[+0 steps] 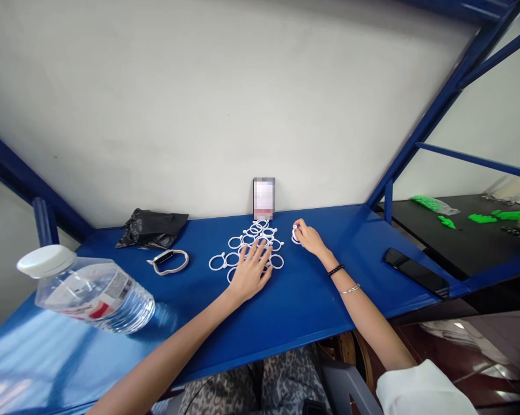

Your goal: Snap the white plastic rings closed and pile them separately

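Several white rings, each with a small round knob or eyelet, lie in an overlapping cluster on the blue table. My left hand rests over the near side of the cluster, palm down with fingers spread, and covers some rings. It touches the rings, but I see nothing gripped in it. To the right of the cluster, my right hand has its fingers pinched on a white ring at the tabletop. Whether more than one ring is in that pinch cannot be made out.
A phone-like screen, blurred out, leans on the wall behind the rings. Leftward are a black plastic bag, a watch and a large water bottle. A dark phone lies right; green pieces sit on a black table.
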Motion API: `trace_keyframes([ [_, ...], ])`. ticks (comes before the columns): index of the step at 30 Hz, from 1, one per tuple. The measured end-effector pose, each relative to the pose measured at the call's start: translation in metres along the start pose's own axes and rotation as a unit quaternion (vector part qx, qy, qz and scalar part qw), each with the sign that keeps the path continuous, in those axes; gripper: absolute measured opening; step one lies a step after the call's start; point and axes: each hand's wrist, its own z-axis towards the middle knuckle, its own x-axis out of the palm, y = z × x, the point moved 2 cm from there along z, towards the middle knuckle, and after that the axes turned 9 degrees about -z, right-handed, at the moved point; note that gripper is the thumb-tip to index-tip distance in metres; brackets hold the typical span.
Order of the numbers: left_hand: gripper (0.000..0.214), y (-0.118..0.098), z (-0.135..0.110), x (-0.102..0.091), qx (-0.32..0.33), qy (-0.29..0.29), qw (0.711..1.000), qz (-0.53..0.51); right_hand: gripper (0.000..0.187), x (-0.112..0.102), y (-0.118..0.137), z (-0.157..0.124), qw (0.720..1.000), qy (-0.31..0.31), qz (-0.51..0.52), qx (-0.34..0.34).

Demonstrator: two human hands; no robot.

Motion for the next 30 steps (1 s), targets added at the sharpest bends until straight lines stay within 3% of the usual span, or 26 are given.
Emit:
trace_keyframes([
  [4, 0.067, 0.029, -0.015, -0.013, -0.152, -0.05, 0.987, 0.023, 0.024, -0.007, -0.023, 0.005, 0.998, -0.014, -0.046, 0.039],
  [7, 0.073, 0.048, -0.029, -0.015, -0.235, -0.035, 0.971, 0.022, 0.024, -0.012, -0.038, 0.007, 0.994, -0.012, -0.074, 0.076],
  [9, 0.073, 0.054, -0.03, -0.012, -0.254, -0.012, 0.967, 0.007, 0.025, -0.015, -0.045, 0.009, 0.991, -0.008, -0.081, 0.102],
  [12, 0.069, 0.051, -0.015, -0.003, -0.231, -0.01, 0.973, -0.013, 0.025, -0.019, -0.05, 0.009, 0.99, -0.005, -0.061, 0.125],
  [19, 0.073, 0.037, 0.056, 0.02, -0.176, -0.007, 0.983, -0.052, 0.025, -0.023, -0.055, 0.004, 0.99, -0.039, -0.01, 0.138],
  [23, 0.072, 0.03, 0.078, 0.029, -0.167, 0.016, 0.984, -0.057, 0.025, -0.026, -0.053, 0.003, 0.988, -0.068, 0.0, 0.139],
  [26, 0.067, 0.008, 0.086, 0.042, -0.134, 0.019, 0.989, -0.058, 0.025, -0.027, -0.047, 0.003, 0.988, -0.089, 0.009, 0.128],
  [30, 0.061, -0.036, 0.098, 0.066, -0.1, 0.022, 0.992, -0.076, 0.026, -0.027, -0.034, 0.003, 0.989, -0.108, 0.025, 0.093],
])
